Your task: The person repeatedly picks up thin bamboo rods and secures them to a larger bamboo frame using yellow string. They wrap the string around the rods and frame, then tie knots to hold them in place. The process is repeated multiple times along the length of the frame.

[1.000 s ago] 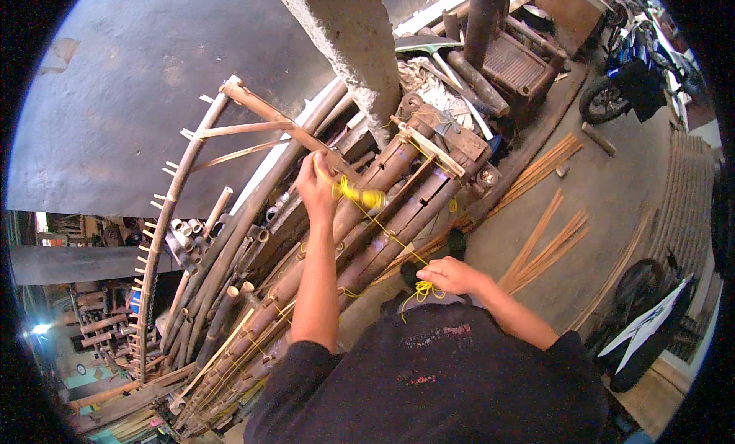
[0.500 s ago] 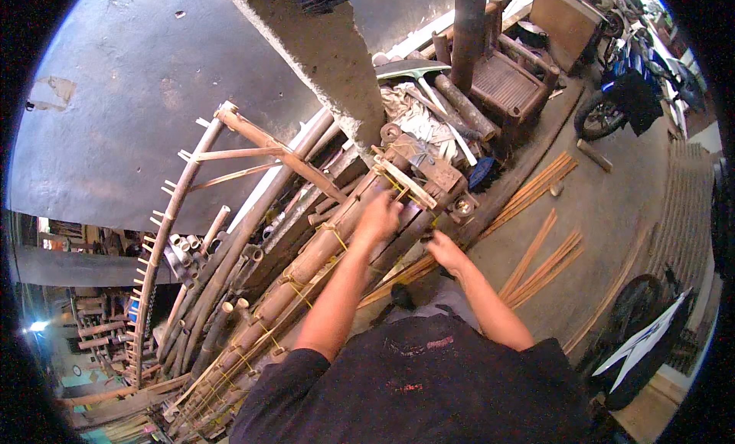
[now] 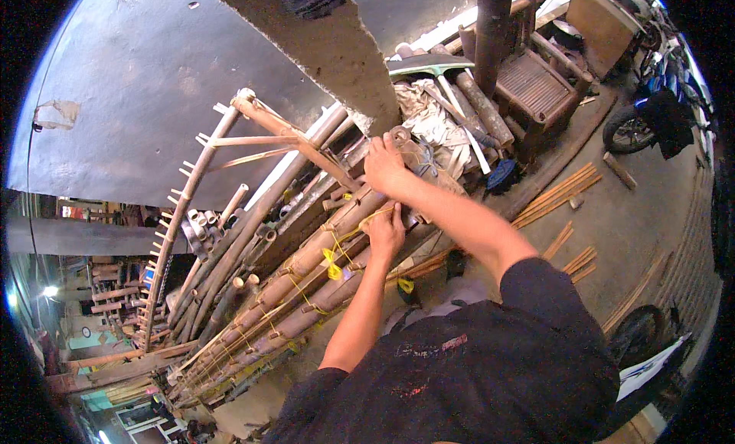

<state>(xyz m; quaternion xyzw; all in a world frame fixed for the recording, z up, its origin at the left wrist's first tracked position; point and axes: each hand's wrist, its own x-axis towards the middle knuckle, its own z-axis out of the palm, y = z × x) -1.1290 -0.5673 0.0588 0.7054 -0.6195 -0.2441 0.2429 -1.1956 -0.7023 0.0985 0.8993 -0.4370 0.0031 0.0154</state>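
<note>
My left hand is closed on a yellow cord that runs across a bundle of thick bamboo poles. The cord is tied around the poles at several spots along their length. My right hand reaches past the left hand to the upper end of the bundle, fingers pressed on the pole ends beside a concrete pillar. Whether the right hand grips the cord is hidden by its own fingers.
A bamboo ladder-like frame leans against the grey wall. Thin bamboo strips lie on the concrete floor to the right. A wooden stool, a pickaxe and a motorcycle stand behind.
Both hands have moved up the bundle toward its top end. The left hand dropped from the frame's crossbar to the poles, and the right hand came forward from near my body.
</note>
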